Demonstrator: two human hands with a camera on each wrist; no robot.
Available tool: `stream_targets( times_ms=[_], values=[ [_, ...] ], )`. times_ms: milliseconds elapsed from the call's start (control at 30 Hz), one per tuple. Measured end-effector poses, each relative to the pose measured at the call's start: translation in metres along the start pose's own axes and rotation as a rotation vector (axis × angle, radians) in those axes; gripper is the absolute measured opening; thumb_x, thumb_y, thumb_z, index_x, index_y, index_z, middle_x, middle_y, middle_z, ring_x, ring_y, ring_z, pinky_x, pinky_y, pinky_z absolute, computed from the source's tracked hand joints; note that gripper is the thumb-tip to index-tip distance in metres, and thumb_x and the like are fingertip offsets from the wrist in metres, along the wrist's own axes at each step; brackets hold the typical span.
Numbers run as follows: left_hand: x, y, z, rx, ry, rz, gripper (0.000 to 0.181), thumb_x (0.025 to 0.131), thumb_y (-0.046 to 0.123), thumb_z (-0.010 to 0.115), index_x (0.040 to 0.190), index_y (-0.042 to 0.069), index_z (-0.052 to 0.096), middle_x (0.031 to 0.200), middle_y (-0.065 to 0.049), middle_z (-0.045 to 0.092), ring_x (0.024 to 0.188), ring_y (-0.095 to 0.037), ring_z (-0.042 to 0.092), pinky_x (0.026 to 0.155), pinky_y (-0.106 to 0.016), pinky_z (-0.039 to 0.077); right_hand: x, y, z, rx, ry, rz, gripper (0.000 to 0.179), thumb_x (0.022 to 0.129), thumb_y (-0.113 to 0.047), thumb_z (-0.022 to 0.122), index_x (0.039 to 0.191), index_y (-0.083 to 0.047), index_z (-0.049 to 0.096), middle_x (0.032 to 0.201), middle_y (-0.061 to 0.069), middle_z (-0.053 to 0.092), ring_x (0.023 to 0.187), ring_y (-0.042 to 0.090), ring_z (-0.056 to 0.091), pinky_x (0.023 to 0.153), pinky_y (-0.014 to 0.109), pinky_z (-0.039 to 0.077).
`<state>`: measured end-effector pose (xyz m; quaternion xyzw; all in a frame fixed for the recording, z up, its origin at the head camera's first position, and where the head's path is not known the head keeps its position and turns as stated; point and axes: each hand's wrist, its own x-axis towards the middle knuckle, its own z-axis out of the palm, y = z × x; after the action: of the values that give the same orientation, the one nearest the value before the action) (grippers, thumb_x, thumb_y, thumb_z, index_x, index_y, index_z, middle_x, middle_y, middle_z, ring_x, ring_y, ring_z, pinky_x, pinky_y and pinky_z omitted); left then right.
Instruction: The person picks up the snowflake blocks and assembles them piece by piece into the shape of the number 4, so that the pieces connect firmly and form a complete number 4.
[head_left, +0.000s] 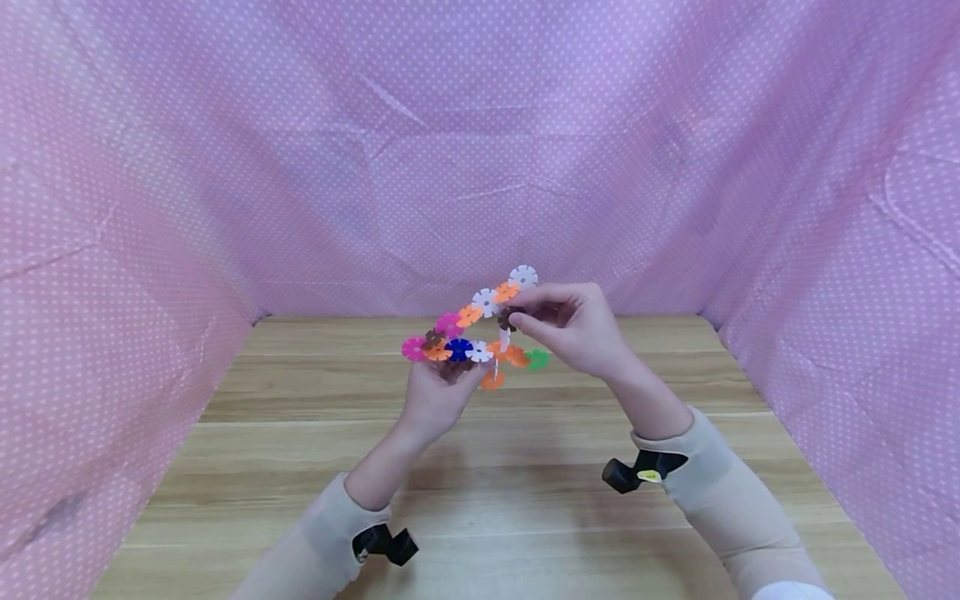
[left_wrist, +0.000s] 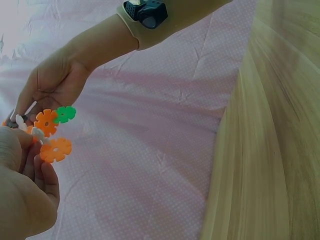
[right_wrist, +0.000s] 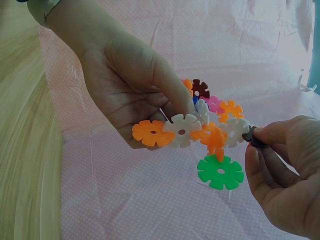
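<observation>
A chain of interlocking plastic snowflake discs is held up above the table, with pink, orange, white, brown, green and dark blue discs (head_left: 459, 350) in it. My left hand (head_left: 438, 396) grips its lower row near the blue and white discs. My right hand (head_left: 581, 329) pinches a dark brown disc (right_wrist: 256, 139) between thumb and fingertips, against a white disc (right_wrist: 234, 134). A green disc (right_wrist: 220, 172) hangs at one end beside orange ones. The upper branch ends in a white disc (head_left: 523, 276). In the left wrist view an orange disc (left_wrist: 56, 150) sticks out past my left fingers.
Below the hands lies a wood-grain table (head_left: 510, 517). Pink polka-dot cloth (head_left: 480, 167) hangs at the back and both sides. Black wrist cameras are on both sleeves, one on the left (head_left: 386, 543) and one on the right (head_left: 637, 472).
</observation>
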<state>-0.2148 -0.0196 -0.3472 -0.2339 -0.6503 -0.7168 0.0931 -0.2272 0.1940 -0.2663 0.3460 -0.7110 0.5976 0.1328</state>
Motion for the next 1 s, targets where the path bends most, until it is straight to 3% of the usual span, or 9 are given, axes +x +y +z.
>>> stream_targets(
  times_ms=[133, 233, 433, 633, 833, 1000],
  values=[
    [-0.001, 0.001, 0.000, 0.010, 0.005, -0.029, 0.038, 0.095, -0.001, 0.077, 0.129, 0.000, 0.061, 0.122, -0.019, 0.069, 0.108, -0.011, 0.074, 0.098, -0.027, 0.065, 0.000, -0.001, 0.001, -0.022, -0.014, -0.005, 0.015, 0.089, 0.015, 0.076, 0.103, 0.011, 0.077, 0.100, 0.025, 0.079, 0.086, 0.009, 0.078, 0.077, 0.026, 0.069],
    [-0.002, 0.001, 0.001, 0.007, 0.009, -0.029, 0.041, 0.094, -0.001, 0.078, 0.131, 0.001, 0.061, 0.125, -0.019, 0.070, 0.110, -0.011, 0.074, 0.099, -0.029, 0.065, 0.000, -0.001, 0.000, -0.040, -0.025, 0.000, 0.016, 0.089, 0.014, 0.076, 0.104, 0.009, 0.078, 0.099, 0.026, 0.079, 0.084, 0.012, 0.078, 0.075, 0.025, 0.069],
    [-0.002, 0.002, 0.004, 0.011, 0.044, 0.007, 0.030, 0.093, -0.003, 0.077, 0.121, -0.003, 0.065, 0.105, -0.003, 0.075, 0.093, -0.008, 0.074, 0.085, -0.023, 0.068, 0.001, -0.003, 0.000, -0.117, -0.041, 0.015, 0.016, 0.090, 0.010, 0.078, 0.105, 0.006, 0.080, 0.098, 0.023, 0.080, 0.079, 0.009, 0.075, 0.067, 0.020, 0.065],
    [-0.002, 0.006, 0.006, -0.044, 0.087, 0.017, 0.028, 0.090, -0.007, 0.079, 0.114, -0.008, 0.064, 0.096, 0.010, 0.074, 0.092, -0.008, 0.075, 0.086, -0.025, 0.068, 0.003, -0.006, 0.004, -0.123, 0.000, 0.010, 0.022, 0.090, 0.009, 0.078, 0.112, 0.006, 0.079, 0.101, 0.023, 0.081, 0.080, 0.007, 0.075, 0.069, 0.021, 0.067],
    [0.000, 0.008, 0.004, -0.054, 0.141, 0.013, 0.019, 0.091, -0.002, 0.081, 0.104, 0.000, 0.066, 0.091, 0.008, 0.075, 0.088, -0.008, 0.074, 0.086, -0.025, 0.068, -0.005, -0.004, 0.006, -0.180, 0.076, -0.139, 0.032, 0.086, 0.011, 0.080, 0.118, 0.007, 0.073, 0.103, 0.022, 0.079, 0.089, 0.008, 0.076, 0.082, 0.024, 0.068],
    [0.000, 0.010, 0.002, -0.037, 0.168, -0.004, 0.015, 0.093, 0.008, 0.082, 0.097, 0.008, 0.067, 0.091, 0.005, 0.076, 0.089, -0.010, 0.075, 0.087, -0.027, 0.068, -0.012, 0.001, 0.006, -0.383, -0.033, -0.307, 0.028, 0.082, 0.004, 0.086, 0.106, -0.003, 0.074, 0.099, 0.010, 0.078, 0.089, 0.012, 0.072, 0.081, 0.024, 0.066]
  ],
)
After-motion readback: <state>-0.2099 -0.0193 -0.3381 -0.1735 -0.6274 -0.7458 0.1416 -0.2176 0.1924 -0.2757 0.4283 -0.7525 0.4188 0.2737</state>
